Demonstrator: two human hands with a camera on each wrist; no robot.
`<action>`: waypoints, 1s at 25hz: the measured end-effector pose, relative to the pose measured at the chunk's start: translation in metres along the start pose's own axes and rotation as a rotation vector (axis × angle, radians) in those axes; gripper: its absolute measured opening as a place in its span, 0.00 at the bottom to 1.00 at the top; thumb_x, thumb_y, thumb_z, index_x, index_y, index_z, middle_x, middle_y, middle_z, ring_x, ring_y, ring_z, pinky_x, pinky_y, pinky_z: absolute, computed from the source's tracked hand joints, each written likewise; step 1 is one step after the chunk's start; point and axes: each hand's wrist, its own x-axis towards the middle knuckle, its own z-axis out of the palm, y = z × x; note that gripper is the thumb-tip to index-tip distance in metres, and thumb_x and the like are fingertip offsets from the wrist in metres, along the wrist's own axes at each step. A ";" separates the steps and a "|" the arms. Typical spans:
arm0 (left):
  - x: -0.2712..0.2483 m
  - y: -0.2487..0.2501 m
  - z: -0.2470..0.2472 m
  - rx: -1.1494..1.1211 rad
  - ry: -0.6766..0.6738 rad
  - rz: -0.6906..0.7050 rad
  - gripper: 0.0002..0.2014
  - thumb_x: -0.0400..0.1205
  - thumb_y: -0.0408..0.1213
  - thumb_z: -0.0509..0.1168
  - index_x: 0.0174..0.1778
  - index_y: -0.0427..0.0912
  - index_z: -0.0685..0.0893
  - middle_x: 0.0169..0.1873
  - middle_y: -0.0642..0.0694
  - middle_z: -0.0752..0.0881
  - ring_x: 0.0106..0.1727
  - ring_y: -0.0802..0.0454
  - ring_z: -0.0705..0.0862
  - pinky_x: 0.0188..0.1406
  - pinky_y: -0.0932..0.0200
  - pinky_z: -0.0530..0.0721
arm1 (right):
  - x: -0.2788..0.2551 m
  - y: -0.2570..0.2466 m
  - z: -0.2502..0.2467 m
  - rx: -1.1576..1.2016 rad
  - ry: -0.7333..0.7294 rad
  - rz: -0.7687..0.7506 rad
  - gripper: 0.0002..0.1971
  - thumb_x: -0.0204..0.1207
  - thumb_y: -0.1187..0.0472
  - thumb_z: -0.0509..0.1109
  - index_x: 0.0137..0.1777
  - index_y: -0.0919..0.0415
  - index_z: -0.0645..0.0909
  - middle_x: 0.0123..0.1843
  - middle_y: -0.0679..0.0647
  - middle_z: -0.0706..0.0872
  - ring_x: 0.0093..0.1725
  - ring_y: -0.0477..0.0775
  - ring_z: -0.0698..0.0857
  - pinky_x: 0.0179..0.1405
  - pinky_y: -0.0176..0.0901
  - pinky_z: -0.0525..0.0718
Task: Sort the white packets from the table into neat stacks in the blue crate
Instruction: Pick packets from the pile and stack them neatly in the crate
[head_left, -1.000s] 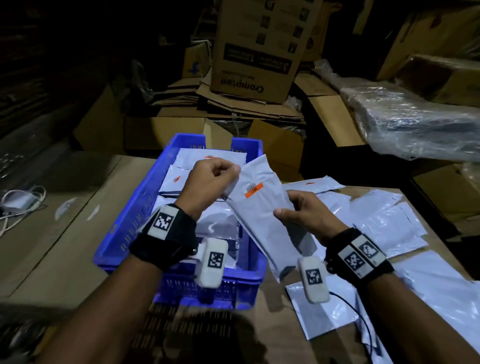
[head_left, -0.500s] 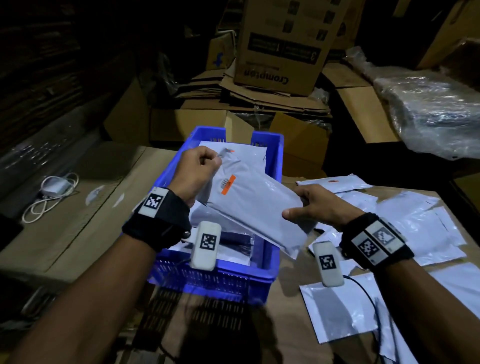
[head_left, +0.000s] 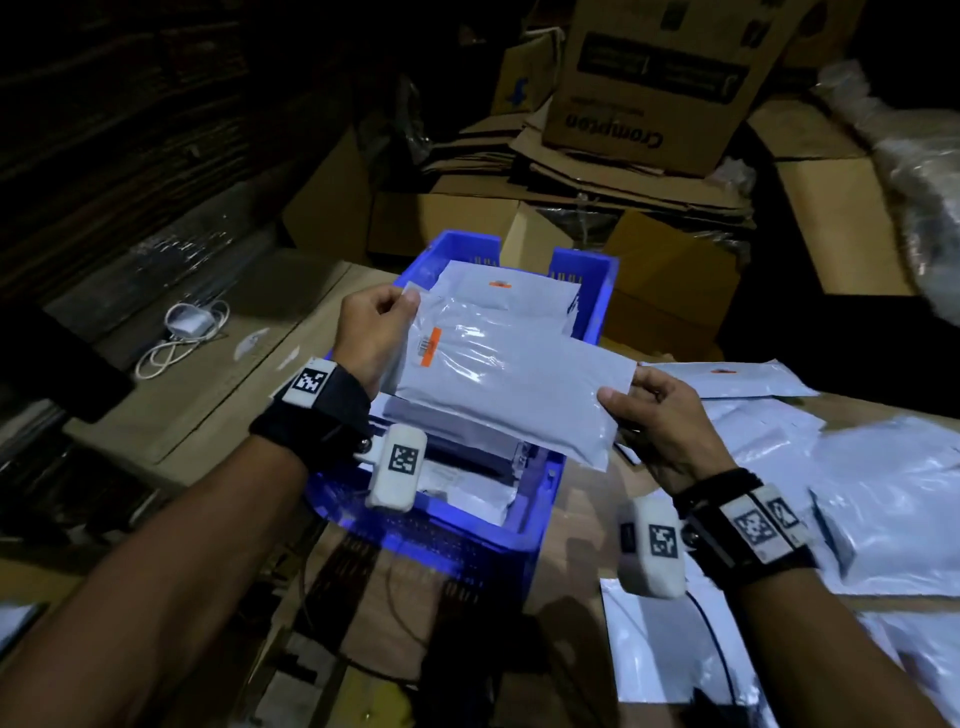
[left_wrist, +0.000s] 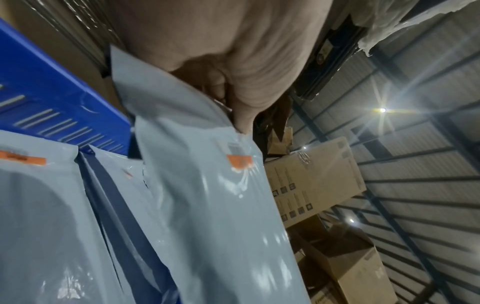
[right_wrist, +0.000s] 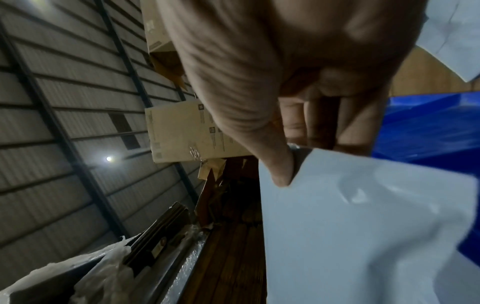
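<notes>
Both hands hold one white packet (head_left: 498, 384) with an orange label flat above the blue crate (head_left: 592, 296). My left hand (head_left: 387, 322) pinches its top left corner; my right hand (head_left: 641, 397) pinches its right edge between thumb and fingers. The left wrist view shows the packet (left_wrist: 215, 205) hanging under the thumb, beside packets lying in the crate (left_wrist: 59, 98). In the right wrist view the thumb presses on the packet (right_wrist: 363, 226). Several white packets (head_left: 509, 288) lie stacked in the crate. More packets (head_left: 852, 467) are spread over the table on the right.
The crate sits on a brown table (head_left: 582, 519). A white charger with cable (head_left: 187, 332) lies on the left surface. Cardboard boxes (head_left: 649, 88) and flattened cartons are piled behind. A plastic-wrapped bundle (head_left: 930, 176) sits at the far right.
The packet has swung from a steep tilt to lying nearly flat and has moved left over the crate. Both hands kept their hold.
</notes>
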 end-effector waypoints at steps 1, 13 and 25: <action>0.001 -0.003 0.000 -0.009 0.034 -0.020 0.14 0.84 0.37 0.64 0.32 0.38 0.81 0.27 0.47 0.77 0.31 0.54 0.73 0.31 0.64 0.74 | 0.000 0.000 0.003 0.032 0.012 -0.001 0.07 0.77 0.78 0.68 0.51 0.68 0.80 0.26 0.46 0.86 0.27 0.44 0.87 0.25 0.35 0.83; 0.020 -0.025 0.017 0.169 0.172 -0.240 0.24 0.82 0.46 0.64 0.20 0.44 0.68 0.19 0.47 0.67 0.26 0.46 0.67 0.30 0.59 0.68 | 0.008 0.002 0.008 0.037 0.073 0.083 0.19 0.75 0.74 0.73 0.65 0.66 0.79 0.42 0.55 0.91 0.31 0.49 0.86 0.21 0.35 0.79; 0.061 -0.032 -0.046 0.909 -0.663 0.066 0.27 0.72 0.59 0.58 0.62 0.49 0.81 0.58 0.46 0.86 0.58 0.45 0.83 0.61 0.53 0.79 | 0.045 -0.016 0.065 -0.150 0.205 0.108 0.09 0.74 0.80 0.68 0.50 0.70 0.79 0.44 0.71 0.85 0.33 0.57 0.78 0.27 0.39 0.71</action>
